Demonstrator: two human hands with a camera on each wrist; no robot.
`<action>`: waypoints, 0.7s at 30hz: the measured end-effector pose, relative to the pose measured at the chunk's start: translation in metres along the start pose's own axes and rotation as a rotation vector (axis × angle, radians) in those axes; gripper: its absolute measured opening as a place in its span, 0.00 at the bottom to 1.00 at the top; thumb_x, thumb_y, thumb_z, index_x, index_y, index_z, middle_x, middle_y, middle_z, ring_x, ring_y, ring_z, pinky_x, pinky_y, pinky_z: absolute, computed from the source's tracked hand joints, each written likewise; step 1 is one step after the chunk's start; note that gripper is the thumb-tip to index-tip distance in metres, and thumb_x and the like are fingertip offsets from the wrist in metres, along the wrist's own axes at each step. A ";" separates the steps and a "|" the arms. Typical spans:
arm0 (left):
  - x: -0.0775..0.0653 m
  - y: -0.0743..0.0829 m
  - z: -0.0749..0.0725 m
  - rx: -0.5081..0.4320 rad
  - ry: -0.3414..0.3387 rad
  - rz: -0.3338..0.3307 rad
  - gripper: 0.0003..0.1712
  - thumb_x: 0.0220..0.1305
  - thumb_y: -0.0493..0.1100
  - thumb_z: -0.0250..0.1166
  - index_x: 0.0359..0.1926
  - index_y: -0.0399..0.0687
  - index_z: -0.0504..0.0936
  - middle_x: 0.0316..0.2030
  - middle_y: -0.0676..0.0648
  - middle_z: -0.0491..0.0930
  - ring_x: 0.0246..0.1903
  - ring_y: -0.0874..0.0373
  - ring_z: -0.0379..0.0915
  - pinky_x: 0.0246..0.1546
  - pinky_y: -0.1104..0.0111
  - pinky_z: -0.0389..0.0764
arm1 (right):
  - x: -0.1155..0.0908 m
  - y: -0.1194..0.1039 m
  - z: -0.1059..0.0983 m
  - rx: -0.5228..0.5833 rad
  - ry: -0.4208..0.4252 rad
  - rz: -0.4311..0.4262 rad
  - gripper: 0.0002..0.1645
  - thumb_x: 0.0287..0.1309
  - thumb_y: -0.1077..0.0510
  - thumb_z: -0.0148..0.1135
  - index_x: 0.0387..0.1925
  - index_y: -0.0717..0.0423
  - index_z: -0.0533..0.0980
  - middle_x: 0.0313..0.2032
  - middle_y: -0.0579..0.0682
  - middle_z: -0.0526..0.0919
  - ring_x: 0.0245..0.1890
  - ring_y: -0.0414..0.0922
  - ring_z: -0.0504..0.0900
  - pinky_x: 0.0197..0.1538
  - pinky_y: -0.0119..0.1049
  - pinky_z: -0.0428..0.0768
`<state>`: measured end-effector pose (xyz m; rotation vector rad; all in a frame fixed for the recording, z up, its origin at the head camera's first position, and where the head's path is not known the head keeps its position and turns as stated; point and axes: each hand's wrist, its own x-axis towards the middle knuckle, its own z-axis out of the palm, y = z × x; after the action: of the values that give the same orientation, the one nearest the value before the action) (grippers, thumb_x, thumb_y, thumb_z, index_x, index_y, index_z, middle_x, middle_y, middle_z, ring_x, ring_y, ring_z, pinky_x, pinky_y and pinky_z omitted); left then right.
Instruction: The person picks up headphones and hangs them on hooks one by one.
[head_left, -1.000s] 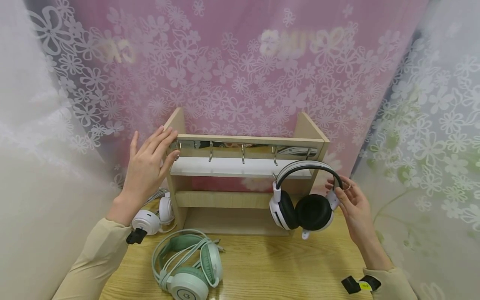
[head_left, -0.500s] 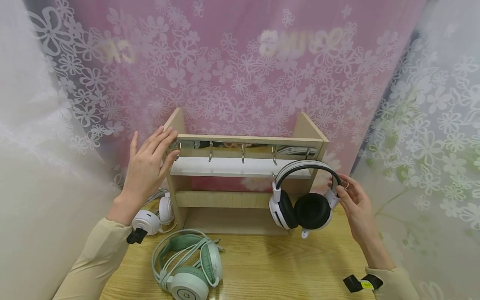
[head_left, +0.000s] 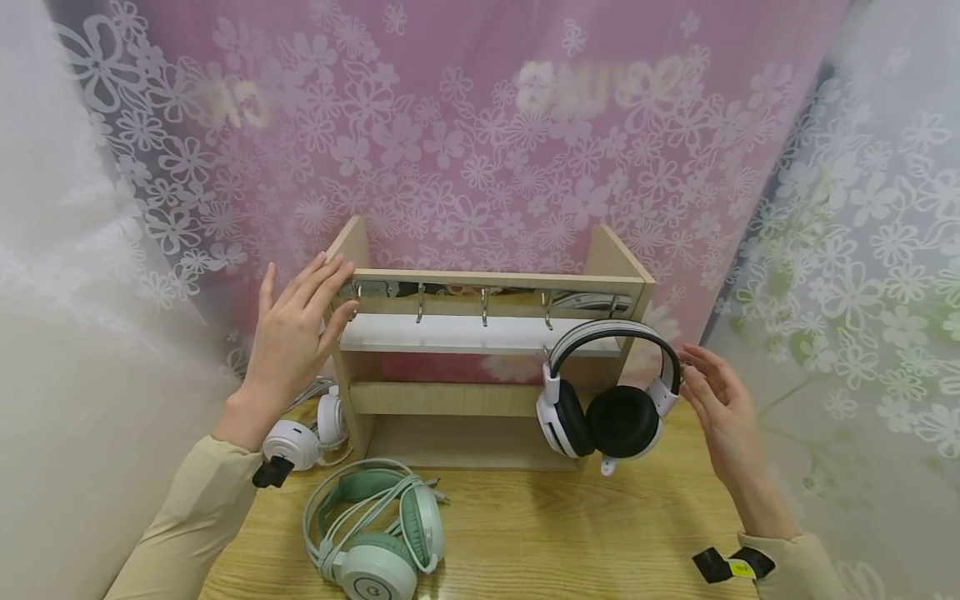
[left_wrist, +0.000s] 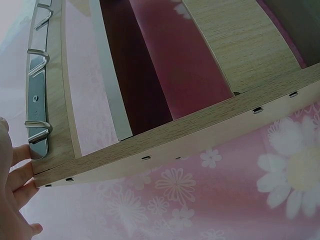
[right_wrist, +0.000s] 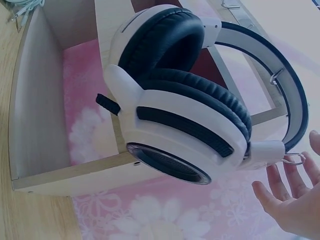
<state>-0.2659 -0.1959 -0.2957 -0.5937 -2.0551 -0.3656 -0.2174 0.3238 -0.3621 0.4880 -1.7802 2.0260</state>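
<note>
White and black headphones (head_left: 622, 421) hang at the right end of a pale wood rack (head_left: 442, 398), which stands on a light wooden table (head_left: 540, 533). Their headband (head_left: 615, 327) loops over the rightmost of 5 metal hooks (head_left: 485, 307) along the rack's top board; in the right wrist view that hook's tip shows inside the curve of the band. 2 white ear cups (head_left: 551, 425) with black cushions dangle below, in front of the lower shelves. Just beside them, on the right, is the person's right hand (head_left: 723, 417), its fingers relaxed, slightly bent and holding nothing; whether a fingertip touches the headphones cannot be told. At the rack's upper left corner rests the left hand (head_left: 296, 329), fingers nearly straight across the edge, thumb near the leftmost hook, touching the wood without curling round it. Beige sleeves (head_left: 191, 508) cover both forearms. On the table, in front of the rack and toward the left, lie mint green headphones (head_left: 382, 546) with their pale cable bundled across them. Another white pair (head_left: 291, 444) sits just beside the rack's left side, partly overlapped by the left wrist. Behind everything hangs a pink curtain (head_left: 480, 158) printed with white flowers.
</note>
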 end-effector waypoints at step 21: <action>0.000 -0.001 0.000 -0.002 -0.002 -0.003 0.32 0.78 0.61 0.49 0.70 0.46 0.73 0.69 0.44 0.73 0.72 0.48 0.63 0.77 0.43 0.37 | 0.009 -0.024 -0.003 0.006 -0.022 -0.152 0.23 0.77 0.67 0.45 0.68 0.72 0.65 0.58 0.54 0.80 0.60 0.45 0.78 0.65 0.29 0.73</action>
<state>-0.2658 -0.1966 -0.2957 -0.5924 -2.0581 -0.3697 -0.2131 0.3298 -0.3369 0.6298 -1.6950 1.9294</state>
